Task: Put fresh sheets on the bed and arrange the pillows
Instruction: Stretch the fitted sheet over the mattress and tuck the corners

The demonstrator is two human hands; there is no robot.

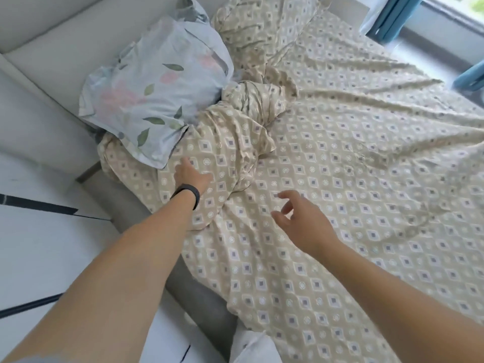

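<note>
Now both hands reach over the patterned sheet [340, 179] on the bed.
Left hand [192, 175] lies flat on a bunched fold beside the floral pillow [154, 93]; right hand [301, 218] hovers, fingers loose, holding nothing.

I am in a home bedroom: a bed [340, 179] spreads under my fingers, a floral pillow [157, 82] beyond them against the padded headboard [52, 35], a curtained window [445, 19] farther off.

Sheet [340, 179]: thin patterned cloth, slight sheen, creased
Pillow [157, 93]: soft floral cloth, matt, wrinkled
Headboard [52, 48]: pale padded upholstery, smooth, matt
Bed frame [193, 297]: grey fabric, matt
Wristband [189, 193]: black, smooth, plastic-like
</note>
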